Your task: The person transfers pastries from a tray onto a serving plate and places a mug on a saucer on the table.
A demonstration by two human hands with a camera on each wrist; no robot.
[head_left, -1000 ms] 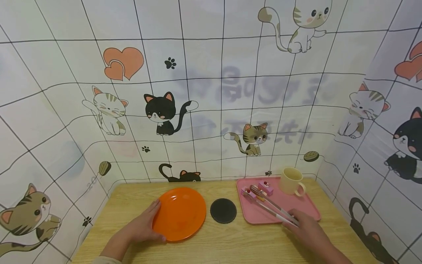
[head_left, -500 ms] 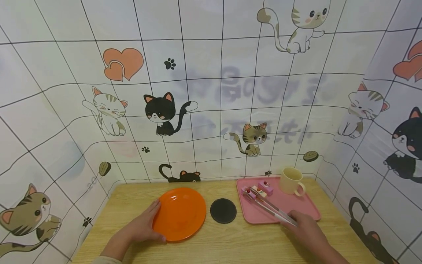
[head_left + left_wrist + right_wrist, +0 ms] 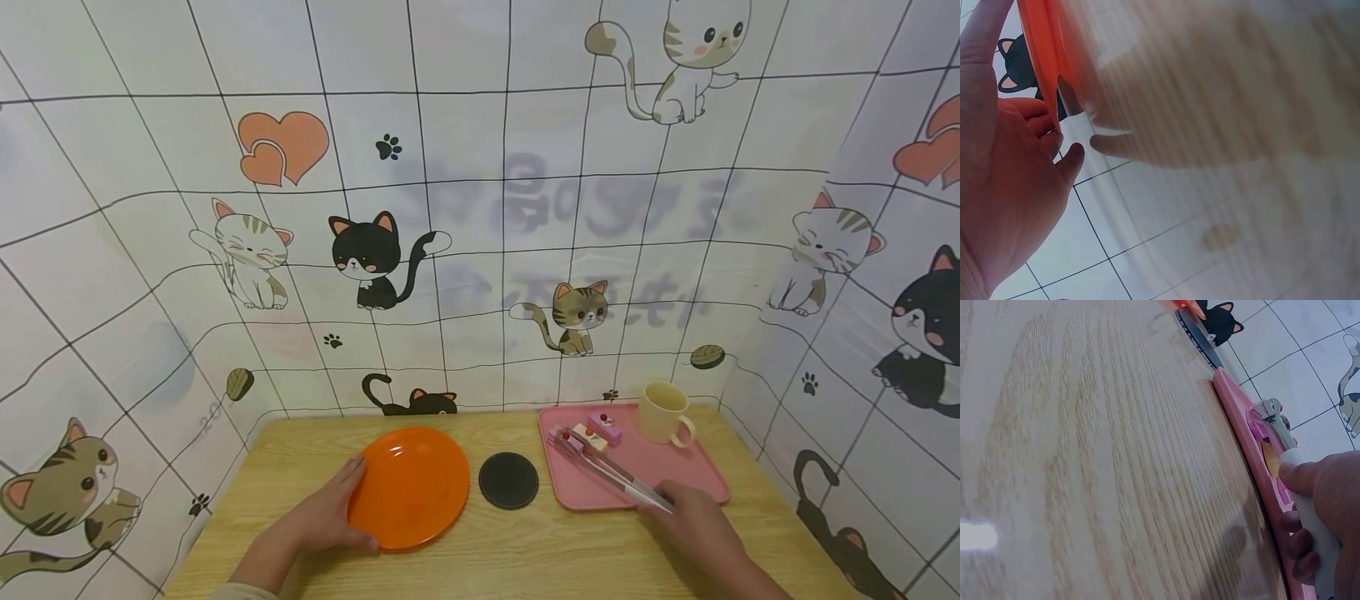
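My left hand [image 3: 326, 510] holds the left side of an orange plate [image 3: 411, 487], its fingers along the upper left rim and thumb at the near edge. In the left wrist view the fingertips bend at the plate's rim. My right hand [image 3: 699, 521] grips metal tongs with pale handles [image 3: 637, 492]. The tong tips are round the leftmost small pink cake piece [image 3: 566, 437], topped with a red cherry, on a pink tray [image 3: 675, 482]. Beside it lie a cream-coloured piece [image 3: 595, 438] and another pink piece [image 3: 604, 427].
A pale yellow mug [image 3: 662, 412] stands at the tray's back right. Between plate and tray lies a round black coaster [image 3: 508, 481]. Cat-patterned walls [image 3: 465, 350] enclose the wooden table [image 3: 517, 558] at the back and sides.
The tong arms have drawn closer together at the leftmost pink cake piece, uncovering more of the cream-coloured one. My left hand and the plate have stayed in place.
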